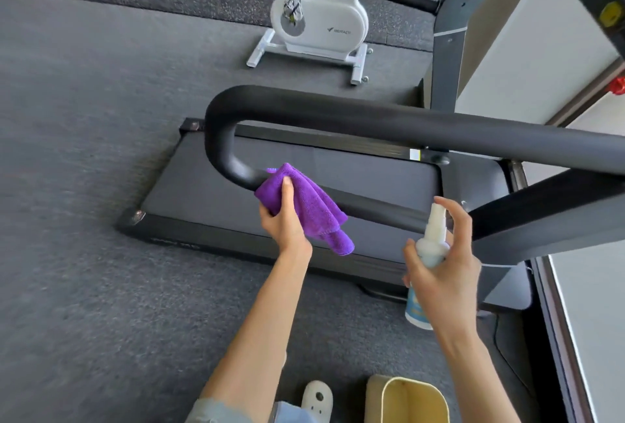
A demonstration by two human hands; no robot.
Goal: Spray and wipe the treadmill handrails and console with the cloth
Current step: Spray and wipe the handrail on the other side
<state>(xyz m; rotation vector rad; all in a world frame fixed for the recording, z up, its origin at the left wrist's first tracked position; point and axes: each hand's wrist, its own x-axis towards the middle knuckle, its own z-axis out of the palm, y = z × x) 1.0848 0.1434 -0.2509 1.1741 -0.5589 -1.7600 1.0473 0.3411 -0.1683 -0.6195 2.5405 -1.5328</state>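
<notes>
Grey floor fills the left side, and the treadmill lies across it, its deck running left to right with the dark belt facing up. Pale lettering on the near deck edge is too blurred to read. Over the deck sweeps the black rail, a long padded tube that comes in from the right, bends in a U at its left end and doubles back toward the right, so its long axis runs left-right. Behind sits a white bike with a dark logo and word on its housing, too small to read for sure. At the bottom edge, a cream bin and 1 white shoe.

Now the hands. The left hand grips the purple cloth, thumb pressed up its face, fingers curled behind, and holds it against the lower run of the rail just past the bend; loose folds hang toward the right. The right hand is wrapped round the bottle, 1 finger raised over the white nozzle. The bottle stands roughly upright, tilted a little, nozzle up, beside the lower rail. Its label shows blue and yellow print, unreadable.
</notes>
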